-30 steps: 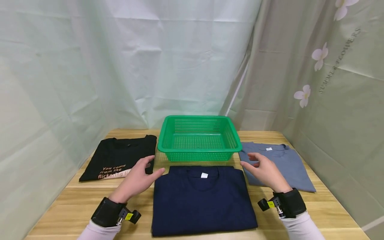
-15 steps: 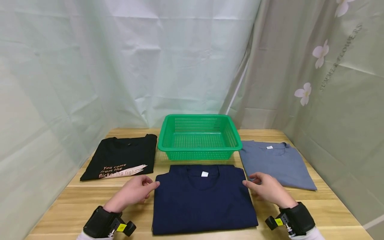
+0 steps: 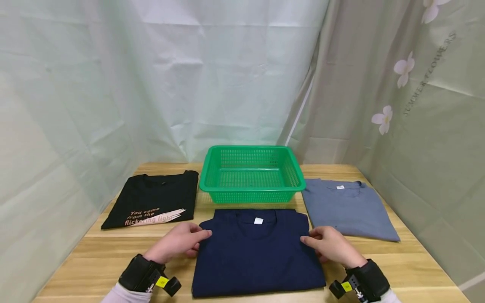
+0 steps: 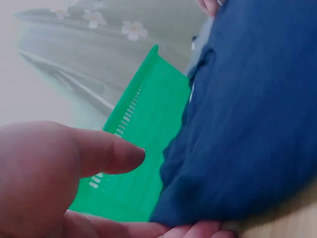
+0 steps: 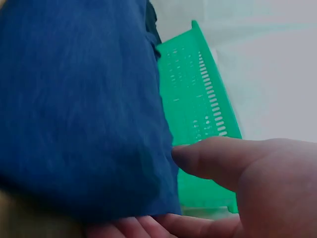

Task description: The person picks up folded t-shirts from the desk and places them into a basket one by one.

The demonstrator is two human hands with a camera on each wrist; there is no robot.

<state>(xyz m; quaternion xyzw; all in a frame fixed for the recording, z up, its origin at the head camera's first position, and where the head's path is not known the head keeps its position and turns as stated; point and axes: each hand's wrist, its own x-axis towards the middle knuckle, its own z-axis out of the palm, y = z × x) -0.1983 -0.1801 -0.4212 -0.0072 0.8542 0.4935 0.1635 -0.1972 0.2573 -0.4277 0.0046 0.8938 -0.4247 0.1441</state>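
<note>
A folded navy T-shirt (image 3: 257,256) with a white neck label lies at the front middle of the table. At its left edge my left hand (image 3: 183,240) has the thumb over the fabric and the other fingers at and under the side. My right hand (image 3: 333,244) holds the opposite edge likewise, thumb on top. In the left wrist view the fingertips (image 4: 198,230) lie beneath the cloth, while the thumb stands above with a gap. The right wrist view shows fingers (image 5: 143,227) under the shirt and the thumb tip close to its edge.
Behind the shirt stands a green plastic basket (image 3: 250,195) with nothing in it. A folded black T-shirt (image 3: 163,193) with printed lettering lies at left, a folded grey-blue T-shirt (image 3: 348,210) at right. Curtains (image 3: 227,84) enclose the wooden table (image 3: 94,261).
Both hands have come down from above the table and moved inward to the navy T-shirt's side edges, taking hold there. The basket and other shirts stay put.
</note>
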